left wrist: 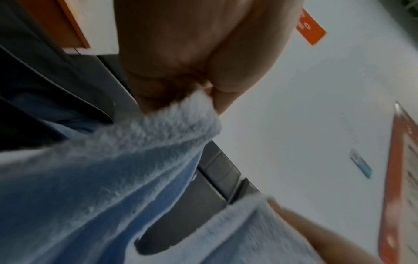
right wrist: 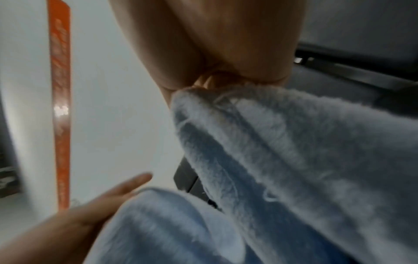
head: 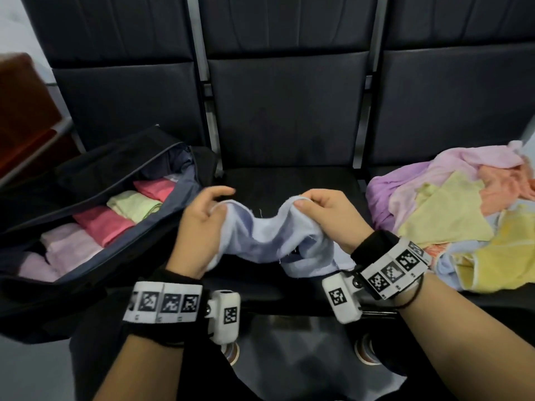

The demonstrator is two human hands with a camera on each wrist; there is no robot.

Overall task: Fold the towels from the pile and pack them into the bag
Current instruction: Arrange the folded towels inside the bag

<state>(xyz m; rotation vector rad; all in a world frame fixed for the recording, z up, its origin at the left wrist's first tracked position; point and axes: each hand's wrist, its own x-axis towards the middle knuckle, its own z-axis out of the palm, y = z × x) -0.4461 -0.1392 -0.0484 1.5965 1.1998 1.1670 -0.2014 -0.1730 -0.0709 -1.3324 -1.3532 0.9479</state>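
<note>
A pale blue towel (head: pixel 272 235) hangs slack between my two hands over the middle seat. My left hand (head: pixel 202 224) pinches its left top edge, seen close in the left wrist view as the towel (left wrist: pixel 113 169) held under the left hand (left wrist: pixel 199 59). My right hand (head: pixel 324 218) pinches the right top edge; the right wrist view shows that towel (right wrist: pixel 294 151) gripped by the right hand (right wrist: pixel 214 50). An open black bag (head: pixel 95 175) lies on the left seat with folded pink, lime and lilac towels (head: pixel 115 218) inside. The loose pile (head: pixel 457 215) lies on the right seat.
A row of dark padded seats (head: pixel 286 111) with upright backs stands behind everything. A reddish-brown piece of furniture (head: pixel 23 111) stands at the far left. My dark-clothed knees and two shoes (head: pixel 367 351) show below the seat's front edge.
</note>
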